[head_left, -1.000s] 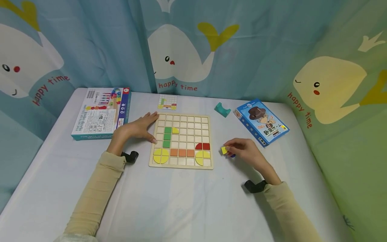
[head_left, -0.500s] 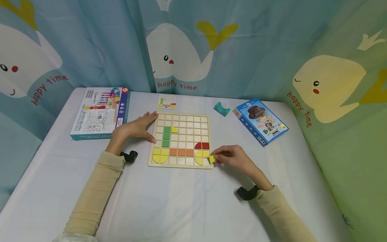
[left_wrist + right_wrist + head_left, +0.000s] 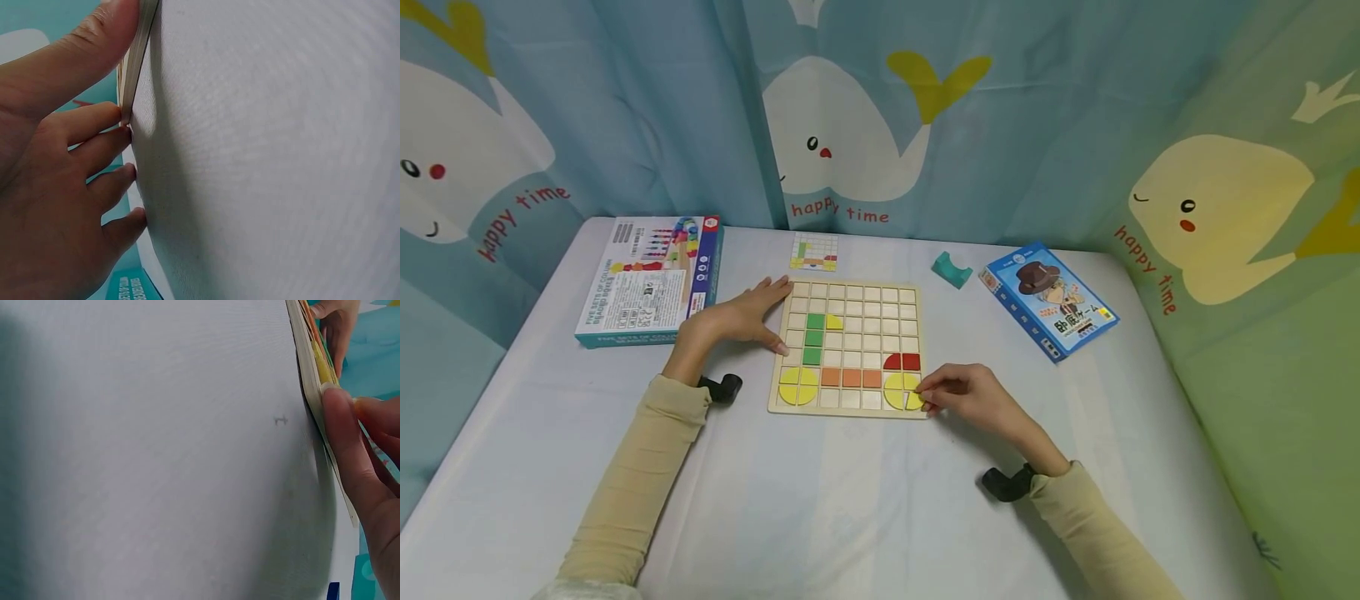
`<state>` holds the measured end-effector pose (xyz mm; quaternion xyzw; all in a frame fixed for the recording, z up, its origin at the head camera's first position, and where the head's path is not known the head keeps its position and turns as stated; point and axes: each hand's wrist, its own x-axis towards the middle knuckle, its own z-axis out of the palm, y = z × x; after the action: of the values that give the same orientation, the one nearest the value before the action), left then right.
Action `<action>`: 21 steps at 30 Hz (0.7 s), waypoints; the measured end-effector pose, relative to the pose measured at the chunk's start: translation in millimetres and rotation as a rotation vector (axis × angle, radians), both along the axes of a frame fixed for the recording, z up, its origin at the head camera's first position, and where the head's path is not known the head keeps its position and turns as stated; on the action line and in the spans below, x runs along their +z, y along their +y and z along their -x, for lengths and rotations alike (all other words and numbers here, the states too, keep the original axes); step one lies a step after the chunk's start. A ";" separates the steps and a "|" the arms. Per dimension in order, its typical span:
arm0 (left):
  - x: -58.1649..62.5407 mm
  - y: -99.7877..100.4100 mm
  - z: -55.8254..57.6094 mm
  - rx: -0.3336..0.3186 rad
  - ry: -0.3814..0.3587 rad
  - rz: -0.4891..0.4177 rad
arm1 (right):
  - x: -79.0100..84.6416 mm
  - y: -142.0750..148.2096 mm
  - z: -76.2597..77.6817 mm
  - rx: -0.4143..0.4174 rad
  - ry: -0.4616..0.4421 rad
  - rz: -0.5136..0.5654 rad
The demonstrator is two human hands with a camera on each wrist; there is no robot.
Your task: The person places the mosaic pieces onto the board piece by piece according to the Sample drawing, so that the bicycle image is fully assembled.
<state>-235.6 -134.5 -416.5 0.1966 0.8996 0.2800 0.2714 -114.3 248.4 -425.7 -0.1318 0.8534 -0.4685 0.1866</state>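
Note:
A wooden grid board lies in the middle of the table, holding green and orange squares, yellow quarter-circles and two red pieces. My left hand rests along its left side, thumb on the edge and fingers spread by the upper corner. At the lower right corner, my right hand pinches a yellow quarter-circle tile between thumb and fingertips. That tile sits slightly askew in the corner cell, beside three other yellow quarters. In the right wrist view, the thumb reaches the board's edge; the fingers partly hide the tile.
Behind the board lies a pattern card with a similar coloured grid. A teal curved piece and a blue game box are at the back right. A bead-game box lies at the left, with a curtain behind.
My right hand has come left from the table to the board with the yellow tile, now in the corner cell. A blue piece under that hand no longer shows. The left hand stays.

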 end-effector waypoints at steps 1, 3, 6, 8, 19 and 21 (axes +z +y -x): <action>-0.1 0.2 0.1 0.000 -0.001 0.000 | 0.1 -0.1 -0.3 0.000 0.003 0.002; -0.3 0.6 0.1 -0.002 -0.003 0.003 | 0.3 -0.3 -1.0 -0.003 0.014 0.001; 0.1 1.2 -0.2 -0.004 -0.005 0.005 | 0.4 -0.5 -1.4 -0.012 0.027 -0.001; 0.4 1.6 -0.4 -0.006 -0.005 0.007 | 0.0 -0.7 -1.3 -0.020 0.033 0.000; 1.7 1.2 -1.1 -0.002 -0.010 0.011 | 1.2 2.8 -1.2 -0.036 0.055 -0.009; 2.0 1.7 -0.8 -0.004 -0.007 0.008 | 2.6 6.0 -1.3 -0.044 0.080 -0.026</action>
<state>-234.8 -132.8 -414.5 0.1962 0.8995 0.2764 0.2758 -113.0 254.4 -423.1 -0.1291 0.8689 -0.4557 0.1439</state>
